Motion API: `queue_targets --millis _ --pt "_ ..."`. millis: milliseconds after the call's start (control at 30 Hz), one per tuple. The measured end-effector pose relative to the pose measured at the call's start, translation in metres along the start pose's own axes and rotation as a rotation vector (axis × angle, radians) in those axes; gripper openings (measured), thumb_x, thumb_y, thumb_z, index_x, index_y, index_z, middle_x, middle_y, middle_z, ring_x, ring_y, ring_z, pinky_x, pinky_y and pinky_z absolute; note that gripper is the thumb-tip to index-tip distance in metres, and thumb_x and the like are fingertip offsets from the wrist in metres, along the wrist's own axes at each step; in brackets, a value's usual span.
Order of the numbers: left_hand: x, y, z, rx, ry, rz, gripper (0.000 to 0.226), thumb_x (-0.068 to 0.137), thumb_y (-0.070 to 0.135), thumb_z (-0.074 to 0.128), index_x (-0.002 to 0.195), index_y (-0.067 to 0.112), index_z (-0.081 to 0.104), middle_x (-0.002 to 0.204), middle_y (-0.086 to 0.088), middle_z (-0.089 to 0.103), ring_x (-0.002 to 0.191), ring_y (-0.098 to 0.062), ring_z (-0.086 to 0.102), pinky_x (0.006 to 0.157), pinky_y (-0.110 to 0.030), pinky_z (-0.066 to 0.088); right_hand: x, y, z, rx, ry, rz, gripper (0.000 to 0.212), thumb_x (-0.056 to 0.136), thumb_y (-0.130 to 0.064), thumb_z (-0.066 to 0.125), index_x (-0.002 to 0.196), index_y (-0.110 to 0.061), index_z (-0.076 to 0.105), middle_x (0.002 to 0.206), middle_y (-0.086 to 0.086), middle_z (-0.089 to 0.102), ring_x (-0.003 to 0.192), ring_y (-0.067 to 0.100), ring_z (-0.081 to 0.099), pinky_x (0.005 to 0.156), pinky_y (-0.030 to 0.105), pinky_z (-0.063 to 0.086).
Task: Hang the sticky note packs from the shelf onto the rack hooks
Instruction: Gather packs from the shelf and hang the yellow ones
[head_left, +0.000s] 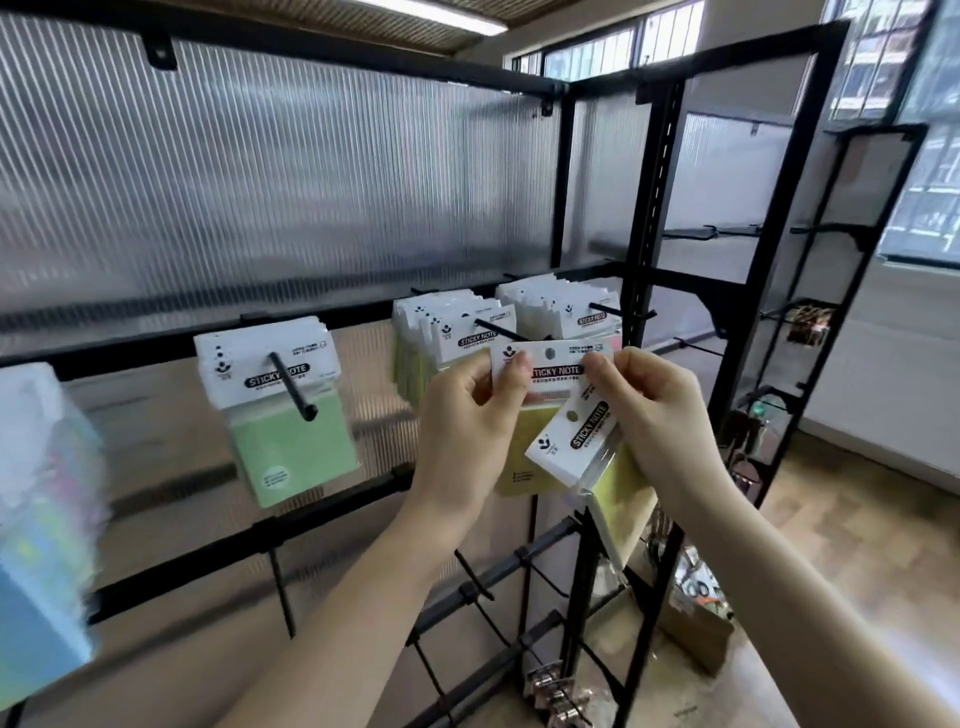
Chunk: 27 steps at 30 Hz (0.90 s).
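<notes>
I am looking at a small stationery shop, or a shop display being stocked. A black metal rack (652, 218) stands against ribbed translucent panels (291, 182), with crossbars carrying long peg hooks (291, 387). Identical retail packs labelled "STICKY NOTE" hang from those hooks in thick rows: a green bunch (283, 415) on the left and two fuller bunches (457, 327) further right, each with a printed white header card and a punched hang hole. More packaged goods (41, 499) show blurred at the left edge. A second narrow display stand (852, 291) to the right holds small items on its arms. The floor (857, 525) is wood, and barred windows (587, 52) run high along the wall.
</notes>
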<state>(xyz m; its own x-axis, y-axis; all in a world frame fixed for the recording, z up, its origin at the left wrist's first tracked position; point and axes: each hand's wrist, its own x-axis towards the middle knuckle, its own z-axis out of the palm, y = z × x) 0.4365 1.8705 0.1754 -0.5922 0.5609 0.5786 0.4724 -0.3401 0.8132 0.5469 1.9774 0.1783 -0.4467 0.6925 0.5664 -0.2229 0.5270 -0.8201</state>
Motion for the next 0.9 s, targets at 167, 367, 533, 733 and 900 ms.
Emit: queue_targets --millis 167,367,533,733,900 --pt "0.009 -0.002 0.001 0.012 0.013 0.013 0.038 0.095 0.033 0.055 0.086 -0.002 0.064 0.081 -0.017 0.07 0.075 -0.032 0.067 0.068 -0.055 0.052 0.016 0.013 0.005 -0.005 0.009 -0.043 0.039 0.091 -0.025 0.063 0.066 0.003 0.052 0.06 0.013 0.055 0.056 0.013 0.049 0.05 0.021 0.037" --pt "0.014 -0.003 0.007 0.03 0.029 0.044 0.05 0.094 0.039 0.054 0.091 -0.01 0.06 0.084 -0.031 0.062 0.078 -0.045 0.06 0.069 -0.06 0.048 0.029 0.021 0.005 0.024 -0.019 -0.033 0.039 0.09 -0.025 0.064 0.063 0.0 0.05 0.054 -0.003 0.046 0.049 0.002 0.04 0.046 0.015 0.03" --pt "0.013 -0.006 0.013 0.058 0.086 0.093 0.056 0.088 0.048 0.051 0.085 -0.007 0.06 0.079 -0.029 0.059 0.071 -0.043 0.056 0.063 -0.052 0.045 0.038 0.024 0.003 0.005 -0.111 -0.049 0.041 0.09 -0.028 0.063 0.066 0.003 0.053 0.057 0.005 0.049 0.053 0.008 0.042 0.05 0.025 0.031" --pt "0.013 -0.014 0.017 0.149 0.168 0.084 0.041 0.09 0.046 0.051 0.083 0.007 0.063 0.076 -0.017 0.064 0.073 -0.034 0.06 0.065 -0.045 0.048 0.051 0.032 0.002 -0.02 -0.233 -0.043 0.037 0.09 -0.03 0.063 0.071 0.002 0.056 0.056 -0.002 0.057 0.051 0.007 0.051 0.048 0.019 0.037" --pt "0.018 -0.033 0.013 0.336 0.337 0.1 0.031 0.091 0.047 0.051 0.078 0.02 0.046 0.062 0.008 0.041 0.056 -0.005 0.038 0.054 -0.015 0.033 0.055 0.041 0.014 -0.081 -0.139 -0.074 0.024 0.083 -0.031 0.069 0.082 -0.027 0.045 0.076 -0.012 0.059 0.069 0.002 0.06 0.057 0.016 0.045"
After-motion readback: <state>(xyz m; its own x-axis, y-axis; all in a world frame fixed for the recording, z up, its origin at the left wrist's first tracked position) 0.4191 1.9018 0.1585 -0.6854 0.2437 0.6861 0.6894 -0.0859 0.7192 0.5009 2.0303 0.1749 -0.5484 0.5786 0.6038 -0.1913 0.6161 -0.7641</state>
